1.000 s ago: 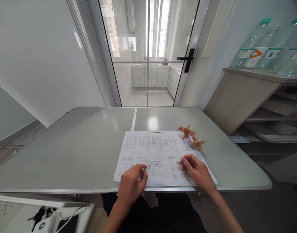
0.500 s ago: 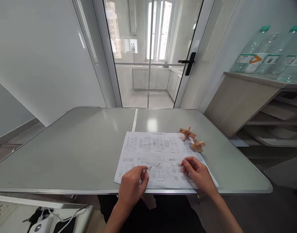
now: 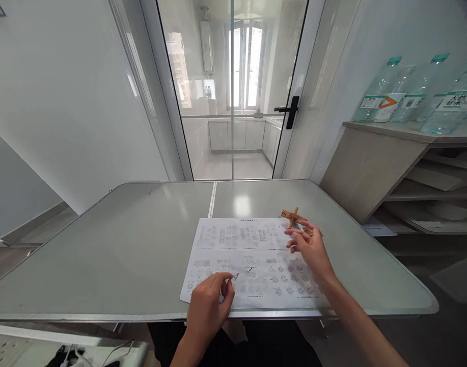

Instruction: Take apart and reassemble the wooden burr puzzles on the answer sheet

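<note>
Guide your right hand (image 3: 313, 252) gently, its fingers loosely parted, since the crossed wooden piece (image 3: 293, 216) lies just beyond their tips, and steady your left hand (image 3: 211, 298) over the printed sheet (image 3: 248, 250), its fingers curled close, though I cannot tell whether they hold anything.

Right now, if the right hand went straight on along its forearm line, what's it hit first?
Right hand: likely the crossed wooden piece by the far right corner of the paper. A second wooden piece, partly hidden behind the hand, could come first; depth is unclear.
</note>
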A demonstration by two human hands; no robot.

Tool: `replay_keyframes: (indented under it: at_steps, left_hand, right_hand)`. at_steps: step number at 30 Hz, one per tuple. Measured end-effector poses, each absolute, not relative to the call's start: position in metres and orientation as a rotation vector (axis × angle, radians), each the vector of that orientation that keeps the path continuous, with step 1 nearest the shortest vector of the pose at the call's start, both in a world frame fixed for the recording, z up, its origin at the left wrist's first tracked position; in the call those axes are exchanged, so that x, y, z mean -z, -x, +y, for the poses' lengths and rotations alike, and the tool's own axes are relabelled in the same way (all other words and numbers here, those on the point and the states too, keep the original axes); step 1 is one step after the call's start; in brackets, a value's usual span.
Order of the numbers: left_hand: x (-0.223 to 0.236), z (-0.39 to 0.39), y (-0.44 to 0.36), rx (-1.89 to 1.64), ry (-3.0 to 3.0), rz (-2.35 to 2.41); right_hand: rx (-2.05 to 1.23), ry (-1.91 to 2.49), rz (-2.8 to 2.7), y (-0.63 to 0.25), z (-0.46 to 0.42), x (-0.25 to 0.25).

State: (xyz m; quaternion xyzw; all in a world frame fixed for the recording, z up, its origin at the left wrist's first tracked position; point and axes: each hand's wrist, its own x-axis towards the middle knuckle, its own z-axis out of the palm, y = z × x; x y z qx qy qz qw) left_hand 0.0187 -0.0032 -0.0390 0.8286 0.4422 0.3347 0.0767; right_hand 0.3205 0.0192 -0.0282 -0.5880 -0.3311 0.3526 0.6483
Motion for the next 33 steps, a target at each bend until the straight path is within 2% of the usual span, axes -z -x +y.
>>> replay_keyframes:
  at_steps: [10,18,22,27,33]
  left_hand:
    - [0.037,-0.003,-0.017,-0.992,-2.478,1.333]
    - [0.034,-0.005,-0.017,-0.971,-2.431,1.346]
    - [0.024,-0.005,-0.014,-0.951,-2.317,1.302]
    - [0.0,-0.001,-0.023,-0.925,-2.162,1.111]
    - [-0.005,0.012,-0.044,-0.699,-1.971,0.815]
  right_hand:
    - [-0.833,1.367,-0.668,-0.331,0.076,0.028]
    - [-0.91,1.253,-0.903,-0.287,0.009,0.013]
    - [-1.064,1.188,-1.035,-0.274,-0.022,0.01]
    - [-1.223,1.103,-1.181,-0.267,-0.034,0.011]
    - [-1.359,1.086,-1.288,-0.262,-0.036,0.017]
